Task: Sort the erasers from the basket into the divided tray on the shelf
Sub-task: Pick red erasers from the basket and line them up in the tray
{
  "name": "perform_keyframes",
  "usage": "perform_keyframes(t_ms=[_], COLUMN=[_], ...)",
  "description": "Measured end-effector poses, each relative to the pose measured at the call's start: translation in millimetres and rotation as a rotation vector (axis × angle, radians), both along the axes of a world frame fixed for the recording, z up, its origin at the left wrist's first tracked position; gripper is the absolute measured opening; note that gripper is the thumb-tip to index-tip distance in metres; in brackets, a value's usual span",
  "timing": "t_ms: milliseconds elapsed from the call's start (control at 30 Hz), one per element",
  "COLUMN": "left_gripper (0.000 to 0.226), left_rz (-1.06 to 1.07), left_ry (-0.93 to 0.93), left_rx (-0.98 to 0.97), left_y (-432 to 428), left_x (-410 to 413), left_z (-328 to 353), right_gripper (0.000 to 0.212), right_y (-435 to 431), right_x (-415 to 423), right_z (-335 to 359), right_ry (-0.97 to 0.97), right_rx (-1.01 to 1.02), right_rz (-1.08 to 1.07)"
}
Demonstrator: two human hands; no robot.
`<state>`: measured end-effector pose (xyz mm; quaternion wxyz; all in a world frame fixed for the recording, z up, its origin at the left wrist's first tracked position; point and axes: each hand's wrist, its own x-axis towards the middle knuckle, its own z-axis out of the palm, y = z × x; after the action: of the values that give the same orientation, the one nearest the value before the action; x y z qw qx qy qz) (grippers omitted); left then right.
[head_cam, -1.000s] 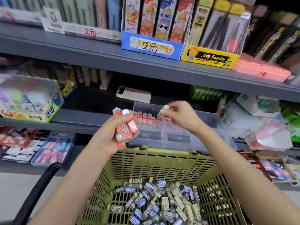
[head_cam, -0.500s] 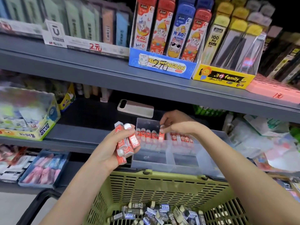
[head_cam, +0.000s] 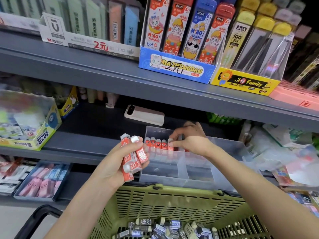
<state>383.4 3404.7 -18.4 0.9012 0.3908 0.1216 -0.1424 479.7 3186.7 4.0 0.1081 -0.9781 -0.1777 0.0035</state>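
Erasers [head_cam: 156, 227] heaped in a green basket [head_cam: 172, 200]
On the shelf [head_cam: 82, 145] behind, a clear divided tray [head_cam: 183, 169] holds a red eraser row [head_cam: 155, 144] in its back compartment; the left hand [head_cam: 117, 163] grips a red bunch [head_cam: 136, 157], and the right hand [head_cam: 191, 140] pinches one eraser [head_cam: 170, 141] in that row.

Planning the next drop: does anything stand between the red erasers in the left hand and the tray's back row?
Only the right hand, pinching an eraser at that row. The tray is open on top; the left hand holds its erasers beside its left wall.
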Motion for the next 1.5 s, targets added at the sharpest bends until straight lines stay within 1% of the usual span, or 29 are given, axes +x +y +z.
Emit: perform_keyframes(t_ms=[100, 233, 300, 333, 367, 400, 433, 467, 500, 533, 600, 700, 767, 867, 933, 967, 1000, 1033, 1067, 1133, 1267, 1367, 1433, 1500], left_gripper=[0.012, 0.016, 0.017, 0.016, 0.015, 0.016, 0.020, 0.024, 0.027, 0.028, 0.027, 0.026, 0.033, 0.051, 0.055, 0.055, 0.056, 0.058, 0.059, 0.057, 0.032, 0.027, 0.029, 0.032], left_rz=[-0.006, -0.009, -0.011, -0.015, -0.022, -0.030, -0.039, -0.054, -0.074, -0.100, -0.159, -0.207, -0.205, -0.203, -0.192, -0.173, -0.146, -0.116, -0.087, -0.044, -0.012, -0.005, -0.008, -0.006], left_ry=[-0.010, -0.016, -0.020, -0.026, -0.033, -0.041, -0.047, -0.052, -0.057, -0.065, -0.086, -0.096, -0.092, -0.078, -0.067, -0.062, -0.058, -0.054, -0.051, -0.053, -0.083, -0.085, -0.083, -0.074], left_rx=[0.001, 0.030, 0.035, 0.039, 0.043, 0.048, 0.058, 0.073, 0.084, 0.090, 0.109, 0.156, 0.162, 0.158, 0.152, 0.148, 0.148, 0.152, 0.155, 0.160, 0.164, 0.150, 0.144, 0.134], left_y=[0, -1, -2, -3, -3, -4, -4, -5, -6, -7, -9, -11, -12, -18, -21, -22, -21, -20, -18, -14, -8, -6, -6, -5], left_x=[-1, -1, -1, -1, -2, -3, -3, -3, -4, -4, -5, -7, -7, -9, -10, -10, -10, -9, -10, -10, -10, -10, -11, -11], left_z=[1, 4, 6, 6, 7, 8, 8, 9, 10, 12, 15, 17, 18, 21, 23, 23, 24, 23, 22, 18, 12, 10, 10, 10], right_gripper=[0.022, 0.020, 0.024, 0.024, 0.024, 0.022, 0.019, 0.018, 0.022, 0.028, 0.039, 0.033, 0.029, 0.032, 0.031, 0.030, 0.030, 0.029, 0.027, 0.025, 0.021, 0.020, 0.020, 0.020], right_y=[4, 13, 15, 17, 19, 23, 28, 33, 38, 43, 48, 47, 44, 39, 31, 25, 18, 12, 7, 2, 5, 9, 10, 7], right_x=[0, 0, -7, -14, -23, -35, -46, -58, -68, -76, -85, -90, -93, -97, -91, -84, -76, -66, -57, -42, -26, -20, -17, -15], right_z=[-3, -2, 3, 6, 9, 13, 18, 24, 30, 34, 39, 46, 46, 45, 46, 47, 47, 46, 44, 34, 16, 10, 7, 7], right_ry=[-0.017, -0.041, -0.111, -0.182, -0.236, -0.222, -0.128, 0.006, 0.118, 0.184, 0.239, 0.234, 0.255, 0.414, 0.481, 0.454, 0.379, 0.280, 0.191, 0.097, -0.030, -0.055, -0.019, -0.063], right_rx=[-0.059, -0.240, -0.307, -0.276, -0.148, 0.068, 0.335, 0.564, 0.680, 0.696, 0.618, 0.578, 0.621, 0.831, 1.059, 1.160, 1.200, 1.160, 1.067, 0.855, 0.470, 0.184, 0.103, 0.032], right_rz=[0.020, 0.059, 0.043, 0.032, 0.030, 0.036, 0.062, 0.113, 0.165, 0.197, 0.236, 0.250, 0.212, 0.147, 0.068, -0.002, -0.082, -0.157, -0.217, -0.267, -0.179, -0.114, -0.118, -0.118])
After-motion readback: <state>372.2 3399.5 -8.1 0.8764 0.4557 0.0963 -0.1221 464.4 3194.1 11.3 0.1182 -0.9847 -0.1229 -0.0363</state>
